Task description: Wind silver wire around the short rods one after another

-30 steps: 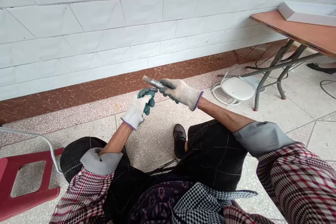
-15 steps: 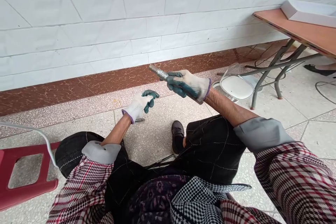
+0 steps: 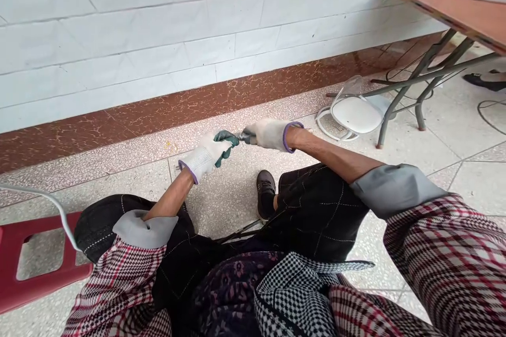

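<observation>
Both my hands wear white work gloves with dark green coated fingers, and they meet low in front of me above the floor. My right hand (image 3: 269, 134) is closed around a metal rod wound with silvery wire (image 3: 241, 137); only a short piece shows between the hands. My left hand (image 3: 213, 150) has its fingers curled closed, their tips touching or almost touching the left end of the wound wire. Whatever lies inside the left fingers is hidden. A small grey tip (image 3: 177, 167) shows beside the left cuff.
A red plastic stool (image 3: 47, 289) is at my left, with a pale curved tube over it. To the right stand a white folded seat (image 3: 356, 115) and a brown-topped table (image 3: 454, 8) on metal legs. The tiled wall (image 3: 158, 52) runs in front.
My right hand has come down and left with the wire-wound rod, from held up apart to meeting my left hand. The left fingers stay curled. The view has tilted slightly down.
</observation>
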### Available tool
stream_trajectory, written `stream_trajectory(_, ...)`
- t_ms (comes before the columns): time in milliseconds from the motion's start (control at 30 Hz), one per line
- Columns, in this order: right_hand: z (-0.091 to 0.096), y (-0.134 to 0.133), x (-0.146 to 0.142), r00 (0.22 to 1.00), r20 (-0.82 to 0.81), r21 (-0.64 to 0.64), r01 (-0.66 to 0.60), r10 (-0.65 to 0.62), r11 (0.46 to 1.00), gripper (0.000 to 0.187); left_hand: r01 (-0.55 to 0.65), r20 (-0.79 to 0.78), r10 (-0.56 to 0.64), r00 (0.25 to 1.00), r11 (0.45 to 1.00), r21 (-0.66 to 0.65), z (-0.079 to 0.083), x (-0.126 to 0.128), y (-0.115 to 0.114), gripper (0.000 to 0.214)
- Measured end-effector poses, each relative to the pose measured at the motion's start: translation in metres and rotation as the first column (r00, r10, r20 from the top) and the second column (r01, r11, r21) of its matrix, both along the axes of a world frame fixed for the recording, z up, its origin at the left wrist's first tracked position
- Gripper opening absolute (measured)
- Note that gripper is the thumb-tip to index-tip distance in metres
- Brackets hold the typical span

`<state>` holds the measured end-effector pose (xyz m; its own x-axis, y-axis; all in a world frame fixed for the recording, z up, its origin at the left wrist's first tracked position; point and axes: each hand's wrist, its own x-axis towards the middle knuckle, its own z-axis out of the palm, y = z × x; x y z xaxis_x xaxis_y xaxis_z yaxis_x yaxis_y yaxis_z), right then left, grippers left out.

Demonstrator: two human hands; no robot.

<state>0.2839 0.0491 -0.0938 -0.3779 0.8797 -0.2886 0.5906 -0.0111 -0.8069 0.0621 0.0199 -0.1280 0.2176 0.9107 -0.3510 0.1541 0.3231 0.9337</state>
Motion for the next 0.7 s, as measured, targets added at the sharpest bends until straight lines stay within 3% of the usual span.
stream_trajectory(133, 0.019, 0.004, -0.001, 0.999, 0.041, 0.041, 0.027, -0.028, 0.999, 0.012, 0.01, 0.151, -0.002, 0.988, 0.998, -0.055, 0.01, 0.011, -0.006, 0.016)
stream_trajectory(233, 0.033, -0.004, -0.001, 0.993, -0.115, -0.019, 0.014, -0.016, 1.0, 0.013, -0.065, 0.22, 0.075, 0.973, 0.996, -0.053, 0.024, 0.012, -0.006, 0.008)
stream_trajectory(300, 0.039, -0.012, -0.002, 0.955, -0.294, -0.111, -0.061, 0.025, 0.992, 0.02, -0.109, 0.211, 0.114, 0.971, 0.993, -0.033, 0.031, 0.009, -0.005, 0.005)
stream_trajectory(400, 0.039, -0.021, -0.001, 0.869, -0.487, -0.241, -0.229, 0.086, 0.943, 0.027, -0.088, 0.207, 0.089, 0.974, 0.996, -0.012, 0.036, 0.0, -0.006, 0.024)
stream_trajectory(567, 0.035, -0.018, 0.003, 0.833, -0.522, -0.325, -0.39, 0.18, 0.862, 0.038, 0.059, 0.33, -0.068, 0.942, 0.998, 0.036, 0.031, -0.013, -0.012, 0.043)
stream_trajectory(633, 0.034, -0.015, 0.001, 0.839, -0.5, -0.301, -0.4, 0.214, 0.866, 0.042, 0.064, 0.346, -0.074, 0.935, 0.997, 0.039, 0.029, -0.014, -0.012, 0.045)
stream_trajectory(700, 0.032, -0.013, -0.004, 0.878, -0.454, -0.245, -0.287, 0.152, 0.926, 0.035, 0.021, 0.34, -0.023, 0.94, 1.0, 0.009, 0.027, -0.013, -0.009, 0.036)
